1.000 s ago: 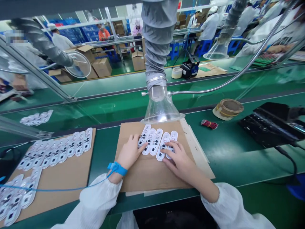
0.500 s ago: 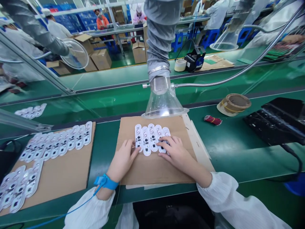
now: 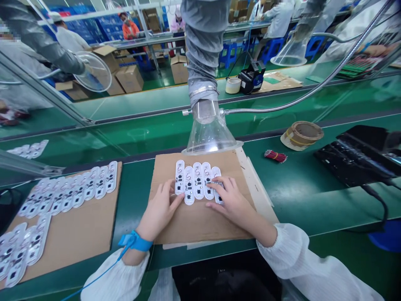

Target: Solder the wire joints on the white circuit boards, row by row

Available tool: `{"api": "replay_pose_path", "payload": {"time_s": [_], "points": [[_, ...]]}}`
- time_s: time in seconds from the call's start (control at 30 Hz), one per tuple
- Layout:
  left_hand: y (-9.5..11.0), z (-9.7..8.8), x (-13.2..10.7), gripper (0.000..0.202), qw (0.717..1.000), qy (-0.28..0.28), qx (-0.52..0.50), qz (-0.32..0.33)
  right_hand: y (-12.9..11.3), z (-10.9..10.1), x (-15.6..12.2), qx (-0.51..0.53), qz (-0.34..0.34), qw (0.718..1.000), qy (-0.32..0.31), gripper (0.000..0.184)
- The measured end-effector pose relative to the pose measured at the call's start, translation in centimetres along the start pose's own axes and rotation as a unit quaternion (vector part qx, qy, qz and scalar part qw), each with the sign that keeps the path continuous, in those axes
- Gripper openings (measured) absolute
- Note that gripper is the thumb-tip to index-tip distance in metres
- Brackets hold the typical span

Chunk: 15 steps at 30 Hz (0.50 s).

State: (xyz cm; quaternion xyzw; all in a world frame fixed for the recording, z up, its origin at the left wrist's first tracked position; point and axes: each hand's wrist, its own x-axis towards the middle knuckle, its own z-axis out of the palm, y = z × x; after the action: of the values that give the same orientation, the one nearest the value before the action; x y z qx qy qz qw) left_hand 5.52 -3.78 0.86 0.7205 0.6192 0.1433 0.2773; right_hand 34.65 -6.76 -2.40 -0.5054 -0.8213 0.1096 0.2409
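Note:
Several white rounded circuit boards [image 3: 198, 180] with black chips and thin wires lie side by side in a row on a cardboard sheet [image 3: 200, 228]. My left hand [image 3: 161, 209], wearing a blue wrist strap [image 3: 135, 241], rests at the row's left end, thumb and fingers apart beside the leftmost board [image 3: 179, 177]. Over the right end lies my right hand [image 3: 231, 200], its fingers spread and partly covering the rightmost board [image 3: 216, 172]. One of its fingertips reaches the neighbouring board [image 3: 206, 175]. Neither hand is closed around a board.
A clear fume hood [image 3: 211, 133] hangs just behind the boards. On the left, another cardboard sheet [image 3: 84, 228] carries many similar boards. To the right are a wire bundle [image 3: 275, 156], a tape roll [image 3: 302, 136] and a black plastic-covered object [image 3: 357, 154]. People work behind.
The view has shifted slightly. The left end board sits a little higher against its neighbour, and my right hand's fingers have drawn slightly rightward, uncovering more of the fourth board.

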Motion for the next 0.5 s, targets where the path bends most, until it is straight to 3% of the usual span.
{"api": "replay_pose_path", "payload": {"time_s": [0.17,0.33,0.43,0.5], "points": [[0.1,-0.4,0.6,0.057,0.997,-0.037,0.065,0.012,1.3,-0.9,-1.7,0.034,0.047,0.998,-0.006,0.051],[0.4,0.0,-0.9,0.056,0.995,-0.069,0.064,0.020,1.8,-1.1,-1.6,0.072,0.060,0.995,-0.012,0.057],[-0.2,-0.3,-1.2,0.053,0.997,-0.056,0.039,0.031,1.8,-1.4,-1.2,0.075,0.066,0.995,-0.022,0.056],[-1.6,-1.3,-0.8,0.050,0.999,-0.005,0.022,0.028,1.9,-1.7,-1.4,0.079,0.062,0.994,-0.031,0.062]]}}
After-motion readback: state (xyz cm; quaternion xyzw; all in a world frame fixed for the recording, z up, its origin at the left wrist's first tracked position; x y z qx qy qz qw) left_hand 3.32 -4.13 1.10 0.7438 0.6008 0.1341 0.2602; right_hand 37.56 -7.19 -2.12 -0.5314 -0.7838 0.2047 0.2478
